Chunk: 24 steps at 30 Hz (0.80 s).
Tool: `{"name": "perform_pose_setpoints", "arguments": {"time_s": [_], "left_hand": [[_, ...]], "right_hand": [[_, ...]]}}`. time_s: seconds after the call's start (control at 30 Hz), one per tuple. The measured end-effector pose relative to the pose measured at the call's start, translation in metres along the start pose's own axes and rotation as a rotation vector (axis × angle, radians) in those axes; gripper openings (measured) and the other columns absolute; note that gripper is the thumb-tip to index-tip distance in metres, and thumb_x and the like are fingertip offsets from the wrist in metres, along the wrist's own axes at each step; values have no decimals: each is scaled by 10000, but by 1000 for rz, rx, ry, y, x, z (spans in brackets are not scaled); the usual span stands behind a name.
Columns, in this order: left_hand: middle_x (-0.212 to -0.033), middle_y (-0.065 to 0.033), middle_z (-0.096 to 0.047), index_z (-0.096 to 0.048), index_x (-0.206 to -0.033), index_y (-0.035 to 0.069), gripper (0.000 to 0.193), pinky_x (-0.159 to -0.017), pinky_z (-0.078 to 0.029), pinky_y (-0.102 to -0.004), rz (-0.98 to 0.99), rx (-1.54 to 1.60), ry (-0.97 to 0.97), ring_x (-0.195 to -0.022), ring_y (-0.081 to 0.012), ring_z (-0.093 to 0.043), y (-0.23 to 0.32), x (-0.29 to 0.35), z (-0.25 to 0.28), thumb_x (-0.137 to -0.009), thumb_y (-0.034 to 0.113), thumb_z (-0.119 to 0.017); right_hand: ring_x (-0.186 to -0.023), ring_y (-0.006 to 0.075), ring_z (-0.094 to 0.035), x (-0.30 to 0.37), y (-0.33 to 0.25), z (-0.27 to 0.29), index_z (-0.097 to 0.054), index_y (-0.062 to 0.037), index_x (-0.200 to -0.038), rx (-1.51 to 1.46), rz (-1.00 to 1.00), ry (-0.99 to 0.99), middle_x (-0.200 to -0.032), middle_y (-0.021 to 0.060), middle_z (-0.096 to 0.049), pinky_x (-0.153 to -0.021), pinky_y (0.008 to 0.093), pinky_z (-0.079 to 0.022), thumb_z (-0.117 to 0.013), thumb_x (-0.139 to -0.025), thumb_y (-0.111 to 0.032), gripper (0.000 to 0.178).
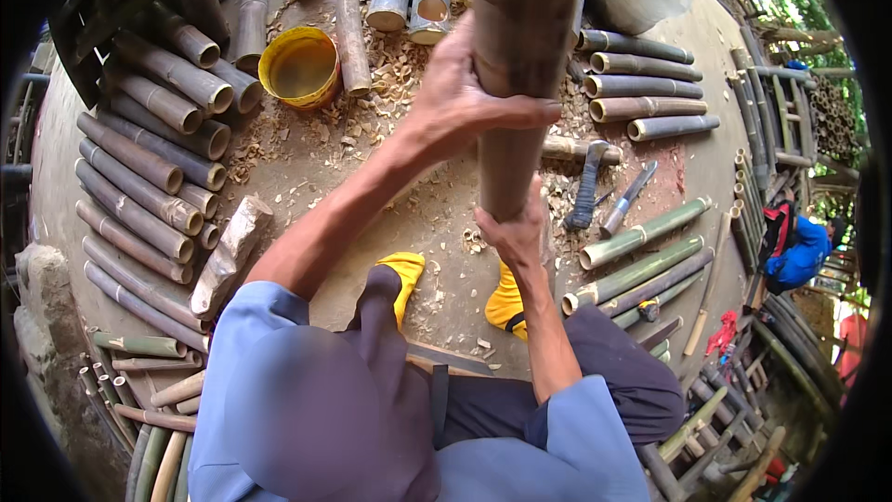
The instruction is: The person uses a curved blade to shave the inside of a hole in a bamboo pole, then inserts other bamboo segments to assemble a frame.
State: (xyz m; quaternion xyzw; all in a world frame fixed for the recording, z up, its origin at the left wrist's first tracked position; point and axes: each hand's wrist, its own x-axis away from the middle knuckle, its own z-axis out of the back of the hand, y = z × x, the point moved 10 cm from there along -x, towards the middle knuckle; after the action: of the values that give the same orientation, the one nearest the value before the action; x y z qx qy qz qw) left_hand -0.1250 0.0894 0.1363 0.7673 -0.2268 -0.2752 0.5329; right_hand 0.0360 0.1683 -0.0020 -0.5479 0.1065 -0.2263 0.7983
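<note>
A thick brown bamboo tube [522,19] rises toward the top of the view, close in front of me. Higher up, my left hand [465,98] grips its side, thumb stretched across the front. My right hand [518,228] is closed around the tube's lower end, partly hidden by it. Below the tube, my feet in yellow footwear [402,284] rest on the ground. To the right of my right hand lie a dark-handled tool [586,186] and a knife [628,200], neither touched.
A yellow bucket [279,60] with murky liquid stands at the far left among wood shavings [395,84]. Bamboo tubes lie in rows on the left [139,195] and right [646,88]. A pale log [230,256] is near my left arm. Another person in blue [804,256] is at far right.
</note>
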Motion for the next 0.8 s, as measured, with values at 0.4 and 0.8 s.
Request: {"name": "perform_pose_setpoints", "arguments": {"time_s": [0.4, 0.8], "left_hand": [[-1021, -112, -574, -428, -1234, 13, 683, -858, -486, -532, 724, 690, 71, -953, -238, -591, -175, 36, -59, -748, 377, -741], [-1275, -168, -434, -333, -1339, 55, 832, -994, -369, -603, 793, 1222, -33, -1198, -357, -443, -185, 18, -89, -762, 566, -646]], "right_hand": [[-1049, 300, -575, 134, -112, 144, -276, -29, -1407, 351, -389, -263, -1199, 198, -528, -931, 343, -439, -783, -587, -219, 983], [-1062, 263, -505, 39, -270, 241, -539, 76, -1118, 821, 154, 382, -1124, 172, -547, -967, 382, -348, -573, -763, -365, 567]]}}
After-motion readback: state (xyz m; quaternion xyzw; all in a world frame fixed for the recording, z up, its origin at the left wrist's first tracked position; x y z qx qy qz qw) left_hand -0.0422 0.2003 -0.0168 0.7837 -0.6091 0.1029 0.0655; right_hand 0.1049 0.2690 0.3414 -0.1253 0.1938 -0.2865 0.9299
